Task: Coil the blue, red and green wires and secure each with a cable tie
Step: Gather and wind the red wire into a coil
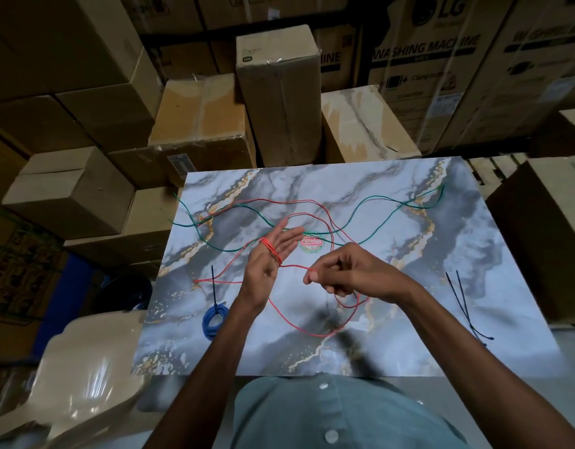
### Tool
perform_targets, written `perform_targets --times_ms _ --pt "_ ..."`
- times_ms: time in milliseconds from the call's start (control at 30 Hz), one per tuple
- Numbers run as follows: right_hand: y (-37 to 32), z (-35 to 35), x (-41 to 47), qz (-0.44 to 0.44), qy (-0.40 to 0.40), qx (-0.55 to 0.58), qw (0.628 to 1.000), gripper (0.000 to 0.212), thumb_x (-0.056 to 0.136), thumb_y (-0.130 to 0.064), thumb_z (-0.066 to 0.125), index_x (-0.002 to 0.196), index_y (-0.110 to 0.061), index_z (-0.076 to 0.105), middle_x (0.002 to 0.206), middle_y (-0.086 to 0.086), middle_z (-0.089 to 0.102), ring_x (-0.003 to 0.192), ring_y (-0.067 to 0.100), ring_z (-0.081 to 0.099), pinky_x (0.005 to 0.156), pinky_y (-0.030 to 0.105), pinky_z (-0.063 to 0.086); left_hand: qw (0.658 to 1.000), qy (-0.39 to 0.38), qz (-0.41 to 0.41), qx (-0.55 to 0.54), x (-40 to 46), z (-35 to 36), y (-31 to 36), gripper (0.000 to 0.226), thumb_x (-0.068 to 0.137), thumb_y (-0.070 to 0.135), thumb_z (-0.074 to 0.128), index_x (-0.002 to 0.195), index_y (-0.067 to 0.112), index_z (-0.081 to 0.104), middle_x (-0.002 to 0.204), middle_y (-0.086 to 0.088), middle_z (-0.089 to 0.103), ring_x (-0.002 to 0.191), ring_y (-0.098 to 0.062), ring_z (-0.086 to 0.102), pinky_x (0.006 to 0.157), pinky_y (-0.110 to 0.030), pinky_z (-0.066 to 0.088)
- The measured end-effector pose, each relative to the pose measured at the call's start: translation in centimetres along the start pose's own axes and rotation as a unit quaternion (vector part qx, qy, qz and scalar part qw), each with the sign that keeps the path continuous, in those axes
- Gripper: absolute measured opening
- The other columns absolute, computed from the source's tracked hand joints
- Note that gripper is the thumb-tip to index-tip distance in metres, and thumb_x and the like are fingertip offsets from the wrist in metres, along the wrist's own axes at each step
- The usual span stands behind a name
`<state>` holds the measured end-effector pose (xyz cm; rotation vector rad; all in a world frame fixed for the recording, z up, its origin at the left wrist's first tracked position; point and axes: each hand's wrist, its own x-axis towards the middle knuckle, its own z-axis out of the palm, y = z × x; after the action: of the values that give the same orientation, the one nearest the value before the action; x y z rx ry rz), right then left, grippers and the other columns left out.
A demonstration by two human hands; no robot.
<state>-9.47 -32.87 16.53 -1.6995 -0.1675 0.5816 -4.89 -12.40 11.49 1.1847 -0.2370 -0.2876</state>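
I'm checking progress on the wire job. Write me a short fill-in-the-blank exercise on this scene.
1. The left hand has the ____ wire wound around its fingers.
2. The blue coil is already bound with a black ____.
3. The ____ wire lies uncoiled across the far side of the marble board.

Missing words: red; cable tie; green

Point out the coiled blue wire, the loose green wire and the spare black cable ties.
Coiled blue wire [213, 320]: head view, left side of the coil.
Loose green wire [373, 198]: head view, mid-strand on the marble board.
Spare black cable ties [461, 298]: head view, middle of one strap.
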Motion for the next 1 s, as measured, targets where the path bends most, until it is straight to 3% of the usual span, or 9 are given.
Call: perform_targets --times_ms 167,333,433,567,633,733,867,933,1000 --pt "-1.9 -0.7 0.2 -0.039 -0.002 -0.104 0.994 0.013 0.097 -0.014 0.071 0.089 -0.007 0.08 0.058 -0.003 0.059 0.055 0.015 0.054 0.058 0.026 0.046 0.997 -0.052 -0.055 0.009 -0.7 0.4 -1.3 0.071 0.08 0.004 0.025 0.15 -0.008 0.027 0.147 -0.031 0.044 0.14 -0.043 0.04 0.117 -0.048 0.029" --pt "-3.7 -1.5 1.1 -0.086 -0.008 -0.208 0.974 0.015 0.091 -0.014 0.07 0.078 -0.015 0.077 0.065 0.001 0.068 0.062 0.015 0.06 0.062 0.036 0.052 0.979 -0.12 -0.141 -0.085 -2.1 2.0 -0.7 0.063 0.074 0.021 0.041 0.129 -0.003 0.061 0.134 -0.021 0.06 0.129 -0.034 0.053 0.114 -0.046 0.035" --pt "-4.4 -2.4 1.5 -0.09 -0.009 -0.204 0.975 0.015 0.088 -0.006 0.071 0.079 -0.015 0.08 0.068 0.007 0.072 0.062 0.017 0.061 0.061 0.034 0.05 0.963 -0.178 -0.176 -0.095 -2.4 2.4 0.1 0.064 0.074 0.023 0.041 0.128 -0.006 0.06 0.132 -0.029 0.058 0.129 -0.044 0.051 0.116 -0.052 0.033" --pt "-4.6 -3.5 2.4 -0.108 0.001 -0.128 0.986 0.004 0.089 -0.009 0.08 0.087 -0.005 0.081 0.061 0.018 0.054 0.057 0.013 0.044 0.058 0.016 0.04 0.935 -0.269 -0.219 -0.075 -2.5 3.0 0.9 0.071 0.077 0.035 0.042 0.135 -0.003 0.056 0.135 -0.028 0.057 0.132 -0.04 0.05 0.119 -0.06 0.018" --pt "-3.9 -4.2 3.2 -0.112 0.04 -0.099 0.988 0.009 0.089 -0.01 0.08 0.091 -0.001 0.081 0.067 0.007 0.066 0.06 0.007 0.055 0.062 0.013 0.044 0.92 -0.299 -0.235 -0.092 -2.7 3.7 1.4 0.071 0.077 0.037 0.041 0.135 -0.001 0.058 0.135 -0.023 0.059 0.131 -0.035 0.052 0.119 -0.059 0.016" --pt "-2.8 -3.3 4.1 -0.11 0.084 -0.018 0.99 0.014 0.088 -0.007 0.079 0.097 0.004 0.08 0.086 0.012 0.078 0.074 0.006 0.067 0.07 0.017 0.051 0.909 -0.314 -0.241 -0.128 -2.9 4.4 2.1 0.072 0.076 0.037 0.039 0.137 0.001 0.056 0.135 -0.019 0.06 0.13 -0.029 0.053 0.118 -0.048 0.025" --pt "0.0 -1.2 4.6 -0.067 0.086 0.08 0.991 0.017 0.095 -0.011 0.072 0.085 0.002 0.073 0.058 -0.004 0.051 0.051 0.003 0.037 0.05 0.016 0.033 0.893 -0.322 -0.236 -0.21 -2.7 5.0 3.1 0.086 0.071 0.028 0.017 0.143 -0.014 0.038 0.137 -0.031 0.052 0.133 -0.04 0.047 0.118 -0.049 0.024" --pt "0.7 0.7 4.1 -0.034 0.045 0.141 0.988 0.016 0.101 -0.003 0.059 0.087 -0.002 0.065 0.064 -0.004 0.057 0.052 0.001 0.051 0.052 0.014 0.042 0.89 -0.297 -0.211 -0.274 -2.4 4.7 3.7 0.088 0.068 0.025 0.017 0.143 -0.02 0.03 0.14 -0.035 0.047 0.134 -0.042 0.046 0.118 -0.049 0.028" --pt "2.1 3.5 3.7 0.021 0.066 0.146 0.987 0.033 0.099 0.015 0.04 0.094 -0.005 0.065 0.094 0.018 0.072 0.069 0.0 0.07 0.066 0.014 0.055 0.899 -0.266 -0.182 -0.298 -2.2 4.5 4.0 0.089 0.066 0.021 0.015 0.144 -0.021 0.025 0.144 -0.038 0.04 0.137 -0.044 0.041 0.119 -0.048 0.029"
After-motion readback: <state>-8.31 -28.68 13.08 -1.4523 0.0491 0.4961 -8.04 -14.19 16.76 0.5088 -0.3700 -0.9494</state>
